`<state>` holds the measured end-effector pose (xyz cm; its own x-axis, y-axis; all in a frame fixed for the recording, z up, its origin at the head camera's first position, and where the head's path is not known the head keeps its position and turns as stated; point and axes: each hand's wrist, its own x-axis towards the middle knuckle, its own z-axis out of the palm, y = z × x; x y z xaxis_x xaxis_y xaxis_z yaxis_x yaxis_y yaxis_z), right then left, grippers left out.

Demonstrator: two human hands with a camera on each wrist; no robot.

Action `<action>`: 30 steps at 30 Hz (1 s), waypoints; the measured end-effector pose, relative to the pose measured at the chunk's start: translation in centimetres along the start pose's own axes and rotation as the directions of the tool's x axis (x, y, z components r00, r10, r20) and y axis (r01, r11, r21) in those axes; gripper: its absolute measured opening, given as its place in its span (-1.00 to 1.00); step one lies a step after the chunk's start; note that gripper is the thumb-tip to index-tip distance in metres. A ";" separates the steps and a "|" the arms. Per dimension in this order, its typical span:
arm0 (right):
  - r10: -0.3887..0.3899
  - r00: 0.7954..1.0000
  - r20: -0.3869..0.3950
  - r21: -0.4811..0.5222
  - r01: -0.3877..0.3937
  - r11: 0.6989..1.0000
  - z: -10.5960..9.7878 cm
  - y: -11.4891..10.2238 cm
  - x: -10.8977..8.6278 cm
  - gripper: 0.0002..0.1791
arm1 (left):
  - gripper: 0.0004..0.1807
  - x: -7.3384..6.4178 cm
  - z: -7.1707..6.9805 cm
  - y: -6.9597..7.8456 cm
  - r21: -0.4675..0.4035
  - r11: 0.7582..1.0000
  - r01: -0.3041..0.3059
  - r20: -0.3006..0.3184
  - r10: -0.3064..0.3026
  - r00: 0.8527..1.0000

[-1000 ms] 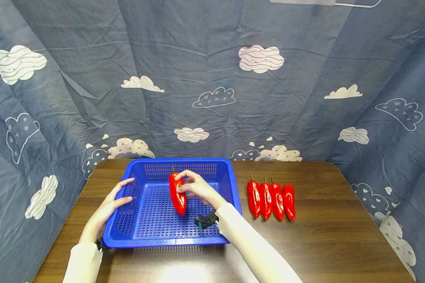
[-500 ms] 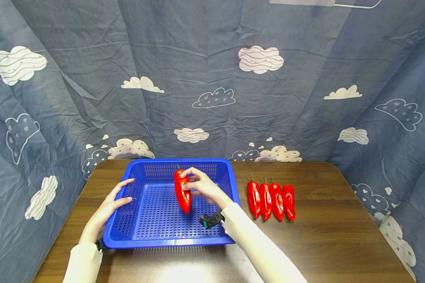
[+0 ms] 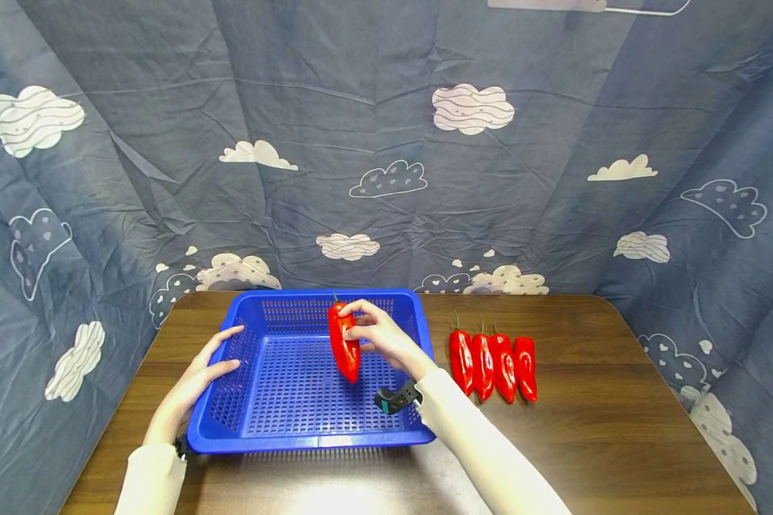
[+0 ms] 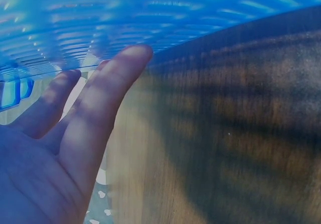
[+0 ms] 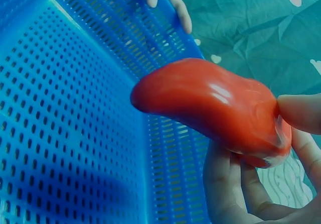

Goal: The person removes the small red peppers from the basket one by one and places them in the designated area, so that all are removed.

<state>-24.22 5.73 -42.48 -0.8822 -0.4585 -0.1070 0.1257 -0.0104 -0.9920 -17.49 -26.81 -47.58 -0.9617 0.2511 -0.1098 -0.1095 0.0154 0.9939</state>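
Note:
A long red pepper (image 3: 343, 347) with a thin green stem hangs above the blue plastic basket (image 3: 312, 442), tip downward and tilted. My right hand (image 3: 381, 337) pinches it near its stem end. In the right wrist view the thumb lies on one side of the pepper (image 5: 200, 91) and the other fingers on the opposite side. At the basket's left side, my left hand (image 3: 196, 375) grips the rim, with thumb and a finger hooked over it. The left wrist view shows other fingers (image 4: 95, 108) against the outside of the slotted wall.
Several red peppers (image 3: 483, 365) lie side by side on the brown wooden table (image 3: 592, 400), right of the basket. Behind the table hangs a dark grey-blue cloth (image 3: 386, 93) with white clouds. A black strap (image 3: 396, 398) circles the right wrist.
My right hand has moved right and slightly toward the back with the pepper, still above the basket. The left hand, the basket and the peppers on the table have stayed in place.

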 end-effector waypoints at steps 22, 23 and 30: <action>-0.011 0.999 -0.033 0.030 0.012 0.999 -2.4 -0.3 -1.0 -0.58 | -0.36 0.0 0.0 0.0 -0.010 1.000 -0.007 -0.002 0.007 1.000; -0.014 0.999 -0.034 0.028 0.015 1.000 -2.5 -0.3 -1.1 -0.58 | -0.36 0.0 0.0 0.0 -0.010 1.000 -0.006 -0.002 0.006 1.000; -0.033 0.999 -0.043 0.013 0.033 0.999 -3.4 -0.4 -1.7 -0.59 | -0.35 0.0 0.0 0.0 -0.007 1.000 0.007 -0.005 -0.007 1.000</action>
<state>-24.34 9.48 -42.09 -0.9045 -0.4194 -0.0771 0.1022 -0.0376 -0.9941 -17.51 -26.83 -47.57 -0.9620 0.2465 -0.1171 -0.1181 0.0107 0.9929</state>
